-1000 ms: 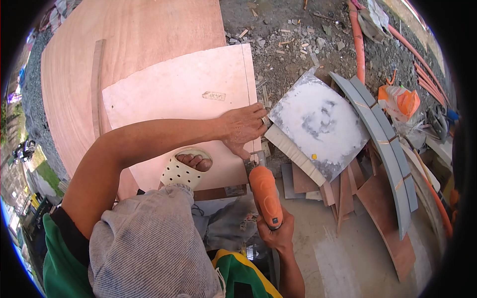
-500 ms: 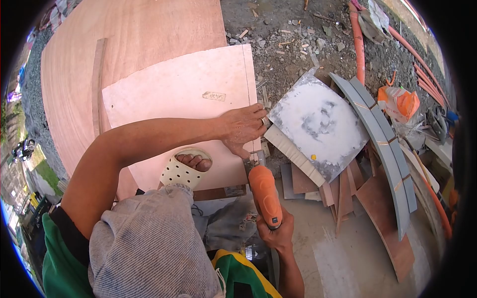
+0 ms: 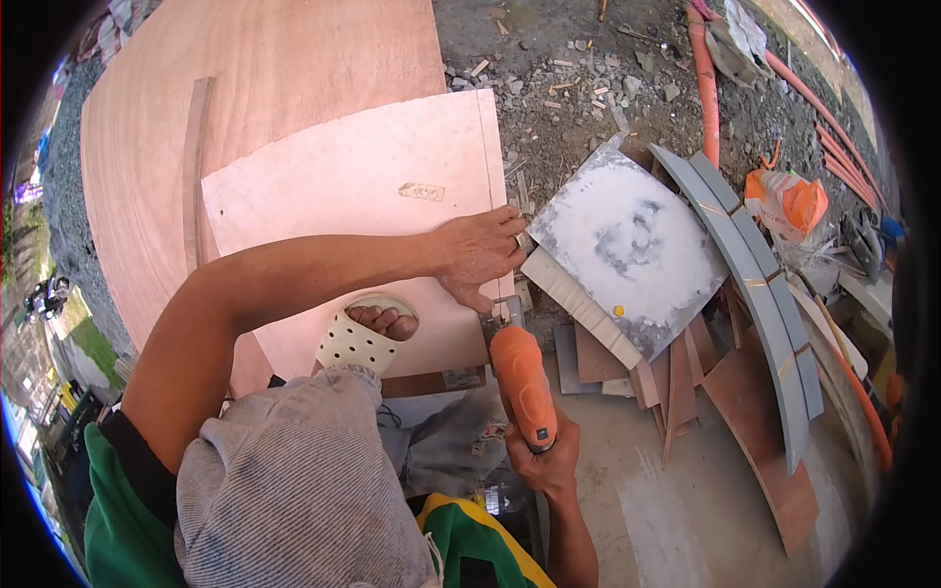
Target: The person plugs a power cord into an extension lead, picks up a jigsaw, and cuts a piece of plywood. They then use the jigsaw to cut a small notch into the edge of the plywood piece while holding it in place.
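An orange power tool (image 3: 522, 377) is in my right hand (image 3: 549, 457), its metal front end at the right edge of a pale pink board (image 3: 333, 176). A pencil line runs along that edge. My left hand (image 3: 477, 257), wearing a ring, lies on the board's right edge just above the tool, thumb stretched down toward it and fingers over the edge. A foot in a cream clog with holes (image 3: 355, 343) rests on the lower part of the board.
Beneath the board lies a larger plywood sheet (image 3: 294, 59) with a thin wooden strip (image 3: 194, 176). To the right are a white-dusted square panel (image 3: 627, 240), curved grey strips (image 3: 760, 284), wood offcuts (image 3: 755, 421), an orange bag (image 3: 787, 204), orange pipes (image 3: 706, 88) and rubble.
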Demonstrator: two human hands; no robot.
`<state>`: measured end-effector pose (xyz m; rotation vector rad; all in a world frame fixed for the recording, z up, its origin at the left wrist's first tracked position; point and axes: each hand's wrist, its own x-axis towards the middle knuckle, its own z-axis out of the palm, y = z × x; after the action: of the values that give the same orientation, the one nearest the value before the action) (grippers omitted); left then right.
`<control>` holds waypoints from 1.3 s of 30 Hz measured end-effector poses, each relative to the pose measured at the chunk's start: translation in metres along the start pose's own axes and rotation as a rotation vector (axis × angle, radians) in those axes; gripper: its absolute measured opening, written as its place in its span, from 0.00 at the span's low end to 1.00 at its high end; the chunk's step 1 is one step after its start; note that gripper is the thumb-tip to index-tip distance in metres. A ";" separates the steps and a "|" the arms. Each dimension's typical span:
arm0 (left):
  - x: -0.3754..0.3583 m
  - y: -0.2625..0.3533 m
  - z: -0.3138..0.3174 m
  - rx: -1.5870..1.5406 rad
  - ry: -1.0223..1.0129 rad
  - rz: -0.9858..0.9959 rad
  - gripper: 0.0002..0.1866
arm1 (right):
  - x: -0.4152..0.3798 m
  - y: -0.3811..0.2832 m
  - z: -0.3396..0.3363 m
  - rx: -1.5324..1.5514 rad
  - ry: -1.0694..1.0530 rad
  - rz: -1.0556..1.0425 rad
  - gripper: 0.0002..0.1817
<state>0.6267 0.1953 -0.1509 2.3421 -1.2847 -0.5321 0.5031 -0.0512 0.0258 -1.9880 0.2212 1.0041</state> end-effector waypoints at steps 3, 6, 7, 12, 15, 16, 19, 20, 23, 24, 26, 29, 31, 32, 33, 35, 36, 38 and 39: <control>0.001 -0.003 0.003 -0.030 -0.023 0.007 0.38 | -0.001 0.004 0.000 0.006 0.003 -0.009 0.14; -0.003 -0.001 0.003 0.028 0.057 -0.029 0.44 | 0.000 -0.002 0.001 0.001 0.022 -0.048 0.15; -0.005 0.000 0.002 0.096 0.160 -0.063 0.48 | 0.000 -0.001 0.001 0.000 0.024 -0.048 0.15; -0.006 -0.005 -0.010 0.178 0.026 -0.132 0.61 | -0.001 -0.001 0.002 -0.003 0.021 -0.031 0.16; -0.003 -0.008 -0.002 0.168 0.053 -0.110 0.64 | -0.001 0.000 0.001 -0.017 0.018 -0.026 0.16; -0.003 -0.009 0.001 0.152 0.083 -0.114 0.63 | 0.000 0.000 0.001 -0.017 0.018 -0.026 0.16; -0.003 -0.006 -0.007 0.158 0.038 -0.114 0.61 | 0.000 -0.001 0.001 -0.018 0.014 -0.005 0.16; -0.002 -0.006 -0.007 0.156 0.037 -0.115 0.61 | 0.000 -0.002 0.001 -0.023 0.012 0.002 0.16; -0.001 -0.007 -0.007 0.127 -0.028 -0.129 0.59 | 0.001 -0.003 0.002 -0.024 0.012 0.009 0.16; -0.001 -0.007 -0.008 0.137 -0.035 -0.131 0.58 | 0.001 -0.004 0.002 -0.020 0.014 0.008 0.16; -0.001 -0.007 -0.007 0.146 -0.043 -0.132 0.57 | 0.001 -0.004 0.002 -0.010 0.016 0.012 0.16; -0.002 -0.006 -0.008 0.168 -0.030 -0.132 0.56 | 0.001 -0.002 0.003 0.011 0.022 0.014 0.15; -0.002 -0.005 -0.013 0.153 -0.041 -0.136 0.55 | 0.001 -0.001 0.003 0.022 0.027 0.010 0.15; -0.002 -0.006 -0.011 0.153 -0.041 -0.136 0.55 | 0.000 -0.001 0.003 0.022 0.023 0.019 0.15; -0.002 -0.007 -0.009 0.149 -0.032 -0.128 0.56 | 0.000 -0.001 0.003 0.021 0.020 0.028 0.15; -0.002 -0.009 -0.004 0.145 -0.023 -0.121 0.57 | 0.001 -0.002 0.003 0.020 0.019 0.026 0.15; -0.003 -0.009 -0.001 0.168 0.060 -0.105 0.54 | 0.001 -0.003 0.003 0.019 0.018 0.023 0.15; -0.003 -0.010 0.003 0.190 0.143 -0.089 0.51 | 0.002 -0.003 0.003 0.019 0.023 0.015 0.14; -0.003 -0.009 0.004 0.191 0.146 -0.098 0.51 | 0.002 -0.002 0.004 0.019 0.027 0.009 0.14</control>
<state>0.6292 0.2014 -0.1590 2.5585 -1.2058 -0.2712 0.5034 -0.0467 0.0251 -1.9865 0.2540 0.9776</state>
